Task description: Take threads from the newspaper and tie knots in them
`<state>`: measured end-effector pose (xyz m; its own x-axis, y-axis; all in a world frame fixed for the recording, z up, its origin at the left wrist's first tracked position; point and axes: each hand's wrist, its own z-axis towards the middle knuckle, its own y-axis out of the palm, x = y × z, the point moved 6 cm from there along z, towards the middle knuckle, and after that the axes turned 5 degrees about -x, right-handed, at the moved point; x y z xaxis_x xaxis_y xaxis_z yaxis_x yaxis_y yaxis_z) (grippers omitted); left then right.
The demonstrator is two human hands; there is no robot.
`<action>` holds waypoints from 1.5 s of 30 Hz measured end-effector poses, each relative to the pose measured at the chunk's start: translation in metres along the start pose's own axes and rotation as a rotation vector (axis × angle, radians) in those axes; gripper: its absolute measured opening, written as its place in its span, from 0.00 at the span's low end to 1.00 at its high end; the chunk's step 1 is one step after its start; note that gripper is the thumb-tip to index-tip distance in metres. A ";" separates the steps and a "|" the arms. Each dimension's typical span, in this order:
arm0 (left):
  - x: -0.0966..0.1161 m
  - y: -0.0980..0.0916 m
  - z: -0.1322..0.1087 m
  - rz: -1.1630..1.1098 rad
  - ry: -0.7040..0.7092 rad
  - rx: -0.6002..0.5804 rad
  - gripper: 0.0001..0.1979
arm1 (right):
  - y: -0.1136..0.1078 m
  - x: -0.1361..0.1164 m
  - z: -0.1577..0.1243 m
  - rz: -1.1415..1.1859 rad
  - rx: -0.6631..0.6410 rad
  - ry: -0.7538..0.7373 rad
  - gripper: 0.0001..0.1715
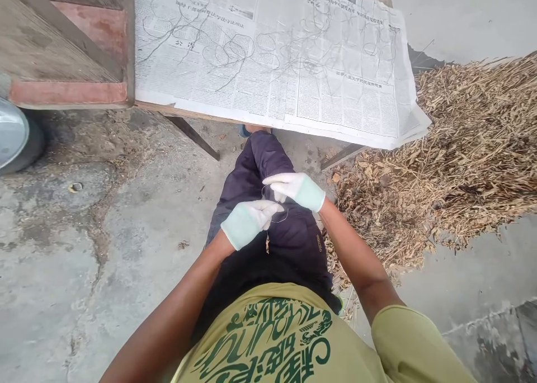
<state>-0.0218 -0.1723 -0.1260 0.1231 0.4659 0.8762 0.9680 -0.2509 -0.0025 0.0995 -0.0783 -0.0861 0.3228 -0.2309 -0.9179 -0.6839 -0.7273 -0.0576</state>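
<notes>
My left hand [253,220] and my right hand [292,189], both in white gloves with pale green cuffs, meet above my dark trousers. A thin strand [287,215], like a fine root or stem, curves out from between the fingers of both hands. My left fingers are closed in a pinch on it, and the right fingers and thumb close on its upper part. Beneath the left hand dangles a small brown dry leaf [267,243]. Where exactly the fingertips grip the strand is partly hidden.
Ahead stands a wooden table covered with newspaper [251,92], on which several thin wiry strands [230,50] lie spread out. A wooden chair [71,86] is at the left, by a metal pot [14,137]. Dry straw [474,148] is heaped on the concrete floor [138,249] at right.
</notes>
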 end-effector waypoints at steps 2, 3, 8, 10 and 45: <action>0.001 0.000 -0.002 -0.013 -0.025 -0.008 0.23 | -0.001 -0.001 0.003 -0.028 -0.028 -0.031 0.16; 0.002 0.000 -0.003 -0.022 -0.027 -0.004 0.23 | -0.002 -0.002 0.004 -0.033 -0.027 -0.050 0.15; 0.008 -0.004 -0.004 -0.116 0.033 0.077 0.21 | -0.006 0.005 0.001 0.039 0.064 -0.084 0.15; 0.009 -0.004 -0.004 -0.179 0.072 0.112 0.20 | -0.005 0.009 -0.002 0.086 0.113 -0.084 0.16; 0.011 -0.005 0.010 -0.069 0.019 0.107 0.23 | -0.005 0.013 -0.001 -0.191 0.058 -0.075 0.15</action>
<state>-0.0229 -0.1580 -0.1213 0.0519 0.4623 0.8852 0.9920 -0.1261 0.0077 0.1083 -0.0783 -0.0974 0.4023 -0.0423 -0.9145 -0.6520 -0.7145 -0.2537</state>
